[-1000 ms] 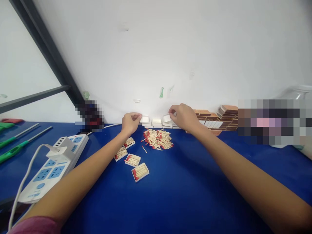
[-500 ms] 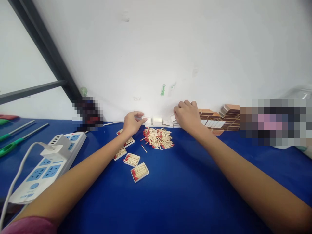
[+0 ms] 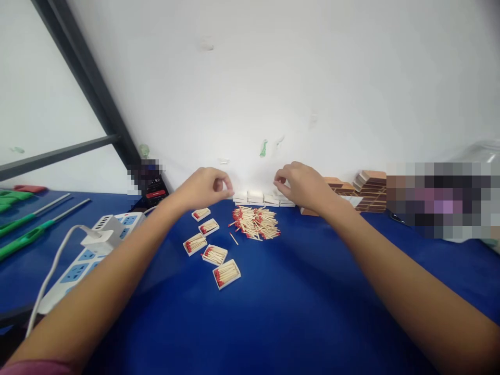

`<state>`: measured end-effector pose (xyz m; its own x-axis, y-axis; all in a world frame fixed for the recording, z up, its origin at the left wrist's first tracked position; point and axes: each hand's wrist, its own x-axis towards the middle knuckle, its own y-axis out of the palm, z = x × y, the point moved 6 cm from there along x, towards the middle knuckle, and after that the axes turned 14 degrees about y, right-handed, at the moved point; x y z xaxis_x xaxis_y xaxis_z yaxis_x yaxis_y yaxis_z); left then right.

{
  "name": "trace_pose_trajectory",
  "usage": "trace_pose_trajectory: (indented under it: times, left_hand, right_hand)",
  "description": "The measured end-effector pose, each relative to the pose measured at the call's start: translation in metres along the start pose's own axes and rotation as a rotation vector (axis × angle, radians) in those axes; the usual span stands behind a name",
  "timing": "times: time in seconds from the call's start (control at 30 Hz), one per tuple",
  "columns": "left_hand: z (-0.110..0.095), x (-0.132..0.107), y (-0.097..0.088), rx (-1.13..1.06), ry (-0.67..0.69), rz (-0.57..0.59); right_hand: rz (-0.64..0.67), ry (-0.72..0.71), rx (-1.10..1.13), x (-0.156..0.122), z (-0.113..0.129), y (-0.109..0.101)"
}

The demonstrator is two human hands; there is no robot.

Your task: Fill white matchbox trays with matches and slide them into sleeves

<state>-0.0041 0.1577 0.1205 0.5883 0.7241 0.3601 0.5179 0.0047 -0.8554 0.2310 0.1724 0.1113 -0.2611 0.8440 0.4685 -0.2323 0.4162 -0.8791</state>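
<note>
My left hand [image 3: 207, 187] hovers by the left end of a row of stacked white matchbox trays [image 3: 255, 196]. Its fingers curl in a ring towards the thumb, with nothing visible between them. At the right end of that row my right hand [image 3: 299, 182] is bent in a pinch; its fingertips partly cover the trays, and whether they hold anything is hidden. In front of the row lies a heap of red-tipped matches [image 3: 255, 223], with one loose match [image 3: 233, 238] beside it. Several trays filled with matches [image 3: 226, 274] form a slanting line to the left.
Brown matchbox sleeves [image 3: 371, 198] are stacked against the wall on the right. On the left are a white power strip [image 3: 62, 286] with a plugged-in charger [image 3: 102, 234], a phone [image 3: 155, 190] and green-handled tools [image 3: 29, 239]. A dark metal frame [image 3: 89, 99] rises at left.
Both hands have drawn slightly back from the tray row, and their fingers are curled. The tilted tray near my right hand now lies flatter. The view has shifted, uncovering more filled trays.
</note>
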Motion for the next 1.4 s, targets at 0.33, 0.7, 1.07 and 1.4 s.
trace_pose_trajectory:
  times: [0.33, 0.7, 1.07, 1.4]
  left_hand:
    - [-0.019, -0.085, 0.022, -0.011, -0.063, 0.528]
    - [-0.030, -0.081, 0.043, 0.037, 0.132, 0.406]
    - [-0.052, -0.077, 0.059, -0.059, 0.190, 0.321]
    - [-0.027, -0.078, 0.088, -0.475, -0.011, 0.172]
  right_hand:
    - [0.706, -0.185, 0.653, -0.111, 0.110, 0.026]
    - [0.671, -0.084, 0.750, -0.123, 0.086, 0.034]
    - [0.663, 0.216, 0.814, -0.135, 0.009, 0.039]
    - [0.779, 0.451, 1.031, -0.137, 0.011, 0.052]
